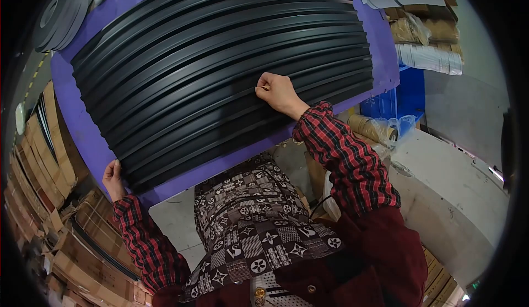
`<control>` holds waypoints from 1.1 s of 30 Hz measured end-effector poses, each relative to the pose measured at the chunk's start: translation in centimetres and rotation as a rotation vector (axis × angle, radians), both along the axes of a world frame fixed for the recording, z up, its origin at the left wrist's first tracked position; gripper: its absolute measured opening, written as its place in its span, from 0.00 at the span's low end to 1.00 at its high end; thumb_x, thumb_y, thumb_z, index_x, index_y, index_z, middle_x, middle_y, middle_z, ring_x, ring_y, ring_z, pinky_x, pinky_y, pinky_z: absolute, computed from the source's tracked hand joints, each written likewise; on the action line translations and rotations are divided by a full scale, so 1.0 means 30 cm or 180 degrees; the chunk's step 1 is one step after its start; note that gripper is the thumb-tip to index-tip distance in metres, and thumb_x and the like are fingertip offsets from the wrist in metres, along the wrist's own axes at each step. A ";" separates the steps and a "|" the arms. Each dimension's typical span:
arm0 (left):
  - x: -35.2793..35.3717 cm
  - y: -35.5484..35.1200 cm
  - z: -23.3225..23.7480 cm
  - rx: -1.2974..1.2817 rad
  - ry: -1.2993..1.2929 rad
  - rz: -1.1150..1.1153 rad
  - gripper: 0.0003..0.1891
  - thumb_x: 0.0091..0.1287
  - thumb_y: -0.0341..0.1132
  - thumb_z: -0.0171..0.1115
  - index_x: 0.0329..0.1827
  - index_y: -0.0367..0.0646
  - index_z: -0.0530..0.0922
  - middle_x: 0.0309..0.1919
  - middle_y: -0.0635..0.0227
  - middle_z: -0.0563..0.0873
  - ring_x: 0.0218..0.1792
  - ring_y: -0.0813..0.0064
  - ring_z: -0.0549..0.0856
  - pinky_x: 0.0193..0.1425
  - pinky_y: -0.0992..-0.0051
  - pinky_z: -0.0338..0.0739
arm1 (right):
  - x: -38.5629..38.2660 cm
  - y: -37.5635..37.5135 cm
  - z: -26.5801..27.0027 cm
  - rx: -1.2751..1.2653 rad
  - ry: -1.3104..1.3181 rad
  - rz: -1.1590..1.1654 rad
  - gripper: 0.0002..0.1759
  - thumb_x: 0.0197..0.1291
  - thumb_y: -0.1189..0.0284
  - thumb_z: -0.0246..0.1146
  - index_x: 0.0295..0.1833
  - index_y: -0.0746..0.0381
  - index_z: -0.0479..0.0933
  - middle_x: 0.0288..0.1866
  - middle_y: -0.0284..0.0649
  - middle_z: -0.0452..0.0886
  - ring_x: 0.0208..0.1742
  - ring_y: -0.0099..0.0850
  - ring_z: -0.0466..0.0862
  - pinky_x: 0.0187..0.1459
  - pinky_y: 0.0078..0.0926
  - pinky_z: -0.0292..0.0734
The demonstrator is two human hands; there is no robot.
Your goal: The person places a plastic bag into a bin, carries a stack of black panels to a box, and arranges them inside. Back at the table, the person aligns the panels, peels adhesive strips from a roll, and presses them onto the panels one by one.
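Note:
Long black ribbed strips (220,59) lie side by side across a purple tabletop (77,114). Over the strips, right of the middle, my right hand (278,93) is closed, thumb and fingers pressed together; what it holds, if anything, is too small to name. My left hand (114,179) is at the lower left corner of the table, beside the left ends of the strips. Its fingers are pinched together near the end of one strip, and whatever is between them cannot be made out.
Grey rolls (58,18) stand at the upper left. Cardboard boxes (88,263) are stacked at the lower left. On the right are a blue bin (409,95), a brown roll (372,128) with clear plastic, and white wrapped bundles (430,59). A pale curved surface (452,180) lies below them.

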State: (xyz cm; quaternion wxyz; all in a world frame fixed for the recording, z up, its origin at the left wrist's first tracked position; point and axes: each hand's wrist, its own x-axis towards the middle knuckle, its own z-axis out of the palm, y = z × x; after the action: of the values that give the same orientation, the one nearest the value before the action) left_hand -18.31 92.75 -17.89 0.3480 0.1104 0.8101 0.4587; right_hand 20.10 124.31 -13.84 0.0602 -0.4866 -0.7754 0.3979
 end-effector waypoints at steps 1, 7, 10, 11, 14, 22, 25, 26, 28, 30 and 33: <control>0.001 0.001 0.001 -0.0005 -0.0011 0.0020 0.10 0.56 0.35 0.61 0.36 0.37 0.78 0.27 0.76 0.78 0.29 0.86 0.73 0.37 0.86 0.66 | -0.003 0.000 0.002 0.0026 -0.0066 -0.0006 0.10 0.44 0.71 0.60 0.28 0.67 0.73 0.20 0.44 0.75 0.25 0.32 0.78 0.29 0.24 0.71; -0.005 0.000 -0.009 0.0052 0.0017 -0.0008 0.10 0.56 0.35 0.61 0.35 0.37 0.78 0.27 0.76 0.78 0.28 0.87 0.73 0.36 0.86 0.66 | -0.009 0.013 0.051 -0.0172 -0.0345 0.0025 0.09 0.46 0.71 0.58 0.30 0.65 0.76 0.24 0.45 0.78 0.29 0.41 0.78 0.32 0.30 0.72; -0.016 -0.015 -0.028 0.0071 0.0044 -0.0035 0.10 0.56 0.35 0.61 0.35 0.37 0.78 0.27 0.76 0.78 0.28 0.87 0.72 0.35 0.87 0.66 | 0.038 0.052 0.072 -0.0253 -0.0317 0.0053 0.09 0.47 0.72 0.57 0.33 0.64 0.77 0.25 0.43 0.79 0.29 0.39 0.79 0.33 0.29 0.73; -0.018 -0.016 -0.032 0.0079 0.0067 -0.0035 0.10 0.57 0.35 0.61 0.35 0.37 0.78 0.27 0.76 0.78 0.28 0.87 0.72 0.35 0.87 0.66 | 0.063 0.063 0.085 -0.0251 -0.0303 0.0000 0.09 0.47 0.73 0.56 0.34 0.64 0.77 0.26 0.42 0.79 0.29 0.38 0.79 0.33 0.28 0.73; -0.023 -0.018 -0.037 0.0109 0.0036 -0.0094 0.10 0.57 0.35 0.60 0.35 0.37 0.77 0.27 0.77 0.78 0.28 0.87 0.72 0.35 0.87 0.66 | 0.157 0.105 0.165 -0.0050 0.0025 -0.0586 0.08 0.49 0.74 0.56 0.34 0.65 0.76 0.23 0.39 0.78 0.25 0.28 0.79 0.31 0.22 0.73; 0.141 0.140 0.071 -0.0448 0.2186 -0.0348 0.08 0.59 0.33 0.57 0.35 0.37 0.76 0.28 0.75 0.78 0.28 0.86 0.72 0.34 0.84 0.67 | 0.828 0.394 0.590 0.0436 0.0595 -0.1834 0.08 0.55 0.74 0.55 0.38 0.65 0.76 0.27 0.33 0.77 0.26 0.18 0.74 0.31 0.14 0.69; 0.557 0.403 0.202 0.0495 0.1056 -0.0881 0.08 0.60 0.31 0.55 0.36 0.35 0.75 0.27 0.72 0.78 0.29 0.85 0.73 0.35 0.83 0.69 | 1.066 0.512 0.663 0.0712 0.0922 -0.1955 0.09 0.56 0.72 0.56 0.39 0.66 0.75 0.28 0.33 0.78 0.27 0.18 0.75 0.31 0.13 0.69; 0.726 0.514 0.243 0.0706 0.0493 -0.1217 0.08 0.59 0.31 0.55 0.36 0.34 0.76 0.27 0.71 0.79 0.30 0.84 0.74 0.35 0.82 0.70 | 1.126 0.551 0.689 0.0829 0.0923 -0.1984 0.09 0.56 0.72 0.56 0.39 0.66 0.75 0.29 0.33 0.78 0.27 0.18 0.75 0.31 0.13 0.69; 1.037 0.697 0.243 0.0562 -0.0058 -0.2079 0.08 0.58 0.30 0.56 0.38 0.36 0.77 0.29 0.67 0.80 0.32 0.80 0.77 0.38 0.81 0.71 | 1.290 0.638 0.716 0.1021 0.1043 -0.2024 0.10 0.56 0.71 0.56 0.41 0.65 0.75 0.30 0.34 0.78 0.28 0.18 0.75 0.31 0.12 0.69; 1.350 0.892 0.278 0.1086 -0.0381 -0.2581 0.14 0.58 0.30 0.56 0.47 0.38 0.73 0.39 0.59 0.80 0.39 0.75 0.79 0.42 0.80 0.71 | 1.468 0.703 0.763 0.1079 0.1251 -0.2122 0.10 0.56 0.71 0.57 0.42 0.64 0.75 0.31 0.33 0.78 0.29 0.18 0.76 0.31 0.11 0.68; 1.707 1.121 0.313 0.1642 0.0030 -0.3093 0.28 0.56 0.35 0.57 0.57 0.32 0.61 0.53 0.50 0.70 0.56 0.59 0.69 0.58 0.71 0.62 | 1.714 0.773 0.857 0.1387 0.1090 -0.2528 0.10 0.56 0.71 0.57 0.41 0.63 0.76 0.31 0.33 0.78 0.28 0.17 0.76 0.30 0.09 0.67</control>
State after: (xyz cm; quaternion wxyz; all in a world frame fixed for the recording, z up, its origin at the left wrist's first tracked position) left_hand 32.91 126.37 -8.49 0.4778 0.5555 0.5288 0.4284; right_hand 71.53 147.51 11.88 0.4347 -0.6486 -0.5740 0.2468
